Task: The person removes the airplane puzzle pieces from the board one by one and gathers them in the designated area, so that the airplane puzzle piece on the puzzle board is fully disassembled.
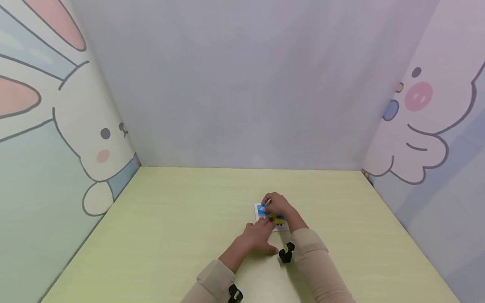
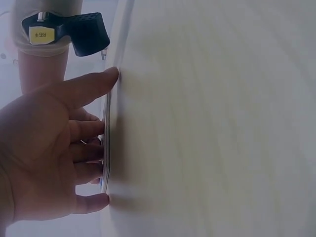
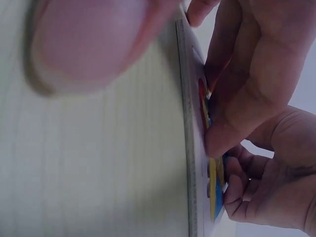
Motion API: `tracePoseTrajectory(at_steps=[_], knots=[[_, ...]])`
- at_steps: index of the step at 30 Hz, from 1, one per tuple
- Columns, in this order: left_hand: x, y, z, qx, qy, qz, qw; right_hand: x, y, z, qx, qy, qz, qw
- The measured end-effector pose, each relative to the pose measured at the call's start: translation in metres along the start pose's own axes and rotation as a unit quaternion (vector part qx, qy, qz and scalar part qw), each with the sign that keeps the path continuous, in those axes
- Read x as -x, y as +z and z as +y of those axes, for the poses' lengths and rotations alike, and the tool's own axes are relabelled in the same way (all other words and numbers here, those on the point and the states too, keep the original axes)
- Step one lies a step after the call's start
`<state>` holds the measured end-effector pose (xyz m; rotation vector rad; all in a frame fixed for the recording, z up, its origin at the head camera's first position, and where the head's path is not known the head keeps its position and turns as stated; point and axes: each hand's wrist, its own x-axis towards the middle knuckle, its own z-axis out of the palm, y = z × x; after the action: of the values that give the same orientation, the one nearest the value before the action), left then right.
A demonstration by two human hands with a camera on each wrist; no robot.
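Note:
A small, thin picture puzzle board point(image 1: 280, 229) with a white border lies flat on the table, showing blue with a yellow shape. My left hand point(image 1: 259, 235) rests on its near left side, fingers extended and thumb spread. The left wrist view has that hand point(image 2: 39, 153) with fingertips along the board's edge point(image 2: 106, 148). Over the board's far side, my right hand point(image 1: 278, 204) has curled fingers. In the right wrist view, the right hand point(image 3: 276, 192) pinches at a blue and yellow puzzle piece point(image 3: 216, 197), partly hidden by the fingers. The left thumb point(image 3: 89, 39) looms close.
The pale yellow table point(image 1: 182, 202) stretches around the board. A grey-white curtain wall point(image 1: 235, 84) rises behind it, with cartoon-printed panels at left point(image 1: 94, 147) and right point(image 1: 424, 126). Black camera mounts point(image 1: 286, 252) sit on both wrists, and the forearms nearly cross paths.

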<state>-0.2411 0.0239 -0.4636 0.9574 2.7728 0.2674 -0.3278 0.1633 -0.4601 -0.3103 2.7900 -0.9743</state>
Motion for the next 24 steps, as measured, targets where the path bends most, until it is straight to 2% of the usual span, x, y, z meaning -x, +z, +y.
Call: tracePoseTrajectory(at_steps=[6,13,24], knots=[[-0.0025,-0.0016,-0.0044,-0.002,-0.003,-0.004,1.0,-0.0061,-0.0005,-0.0052,0.002,0.012,-0.021,0.9997],[-0.0035,-0.0029,-0.0039,-0.001,0.009,-0.011,0.9999,-0.0062,-0.0036,-0.0068,-0.008,0.044,-0.04,0.9982],[-0.0037,-0.0077,-0.0039,-0.012,0.018,-0.019,0.9996,-0.001,-0.0042,-0.0037,-0.067,0.032,-0.007,0.9972]])
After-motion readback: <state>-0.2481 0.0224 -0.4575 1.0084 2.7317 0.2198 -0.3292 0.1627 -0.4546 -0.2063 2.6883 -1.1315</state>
